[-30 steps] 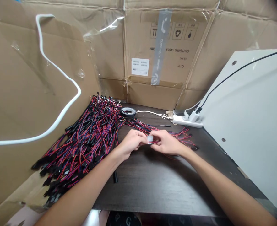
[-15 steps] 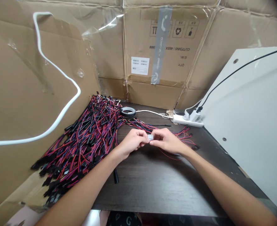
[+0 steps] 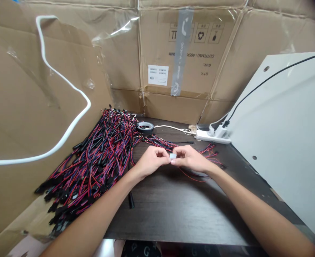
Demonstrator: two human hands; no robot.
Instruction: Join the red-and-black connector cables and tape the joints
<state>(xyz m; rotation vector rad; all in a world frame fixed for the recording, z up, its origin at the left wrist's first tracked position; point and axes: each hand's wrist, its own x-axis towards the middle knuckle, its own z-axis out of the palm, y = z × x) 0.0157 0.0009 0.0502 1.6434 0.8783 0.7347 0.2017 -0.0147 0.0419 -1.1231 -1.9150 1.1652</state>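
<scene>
Over the middle of the dark table, my left hand [image 3: 154, 160] and my right hand [image 3: 190, 159] meet fingertip to fingertip. Both are closed in a pinch around a small whitish piece [image 3: 173, 156], flat-looking and mostly covered by the fingers; whether it is a label or a connector I cannot tell. Thin red wires [image 3: 192, 177] hang beneath my right hand and trail right, and their link to the piece is hidden. Behind both hands lies a strand of red and dark wires [image 3: 161, 142].
A large heap of red, blue and black wire harnesses [image 3: 101, 153] covers the left side. A roll of black tape [image 3: 145, 127] lies at its edge. At the back right sits a white power strip [image 3: 213, 136], beside a white panel [image 3: 283, 117]. Cardboard walls [image 3: 125, 71] enclose the back and left.
The hands stay almost in place, still pinched together. The whitish piece has shifted slightly right and appears a little more tilted between the fingertips.
</scene>
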